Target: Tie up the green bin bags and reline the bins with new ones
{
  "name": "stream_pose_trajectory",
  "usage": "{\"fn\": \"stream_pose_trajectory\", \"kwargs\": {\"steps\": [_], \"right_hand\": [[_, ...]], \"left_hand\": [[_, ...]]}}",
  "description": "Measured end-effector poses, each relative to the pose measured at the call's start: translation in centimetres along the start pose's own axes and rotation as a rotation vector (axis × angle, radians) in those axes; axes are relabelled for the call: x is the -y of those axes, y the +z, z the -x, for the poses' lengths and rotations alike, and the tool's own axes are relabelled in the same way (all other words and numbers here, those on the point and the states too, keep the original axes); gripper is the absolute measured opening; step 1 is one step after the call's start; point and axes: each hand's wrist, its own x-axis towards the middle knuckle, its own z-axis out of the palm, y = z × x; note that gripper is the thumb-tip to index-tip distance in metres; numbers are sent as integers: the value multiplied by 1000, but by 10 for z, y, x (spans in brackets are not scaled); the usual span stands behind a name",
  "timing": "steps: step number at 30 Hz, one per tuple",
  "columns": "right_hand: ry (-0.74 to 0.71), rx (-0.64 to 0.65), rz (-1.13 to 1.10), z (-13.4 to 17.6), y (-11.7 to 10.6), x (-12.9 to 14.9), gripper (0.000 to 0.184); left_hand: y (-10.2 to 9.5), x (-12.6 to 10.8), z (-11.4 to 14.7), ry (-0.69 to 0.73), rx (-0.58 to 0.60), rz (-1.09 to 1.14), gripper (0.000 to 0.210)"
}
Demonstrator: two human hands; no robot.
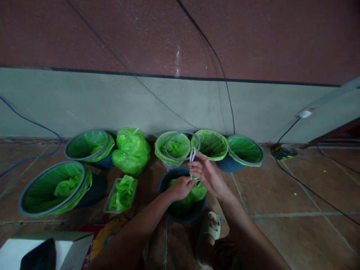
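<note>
Over a dark blue bin [165, 183] my left hand [182, 187] is closed on the neck of a green plastic bag [194, 198] and its white string. Above and to its right, my right hand [209, 174] has its fingers bent around the white drawstring [192, 153], which stands up in a loop. The bag hangs inside the bin, and its lower part is in shadow. Just behind my hands a loose grey ring [182, 133] rests across a bin with a pale green liner [160, 150] and the lined bin beside it [212, 144].
Left stand two ringed bins [97, 131] [52, 215], a tied, full green bag [131, 152] and a clear tub [135, 187] of green plastic. Another lined bin [246, 150] is right. Cables [312, 198] cross the floor; a white box [75, 251] sits lower left.
</note>
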Motion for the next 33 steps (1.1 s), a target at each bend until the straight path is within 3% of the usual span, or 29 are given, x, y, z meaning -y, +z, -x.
{"fn": "stream_pose_trajectory", "kwargs": {"steps": [2,5,7,10,13,16,20,22,24,27,29,33], "right_hand": [[16,-80,-67,-2,-4,-1,56],[87,-126,212,-3,-10,-20,47],[113,-35,473,-1,-12,-38,45],[5,103,770,4,-10,-55,43],[-53,68,926,5,-6,-60,38],[-12,24,883,2,-6,-65,30],[76,52,545,-4,-6,-75,17],[129,86,410,-5,-5,-73,19],[116,75,476,-3,-4,-66,23],[-9,-27,863,3,-1,-52,21],[-26,-41,1001,7,0,-46,19],[178,112,800,12,-4,-46,15]], "left_hand": [[-1,2,-3,-85,-27,57,33],[-4,6,-9,-133,-44,143,37],[-6,8,-11,-114,-29,169,39],[-8,8,-10,-108,-56,95,42],[-9,1,-5,-80,-145,-91,40],[-11,-6,1,7,-214,-223,32],[-14,-10,4,97,-231,-279,27],[-16,-12,3,64,-258,-262,28],[-17,-12,1,-40,-278,-165,28],[-17,-11,-3,-231,-275,78,24],[-19,-8,-5,-309,-285,193,19],[-27,-4,-6,-235,-270,168,7]]}}
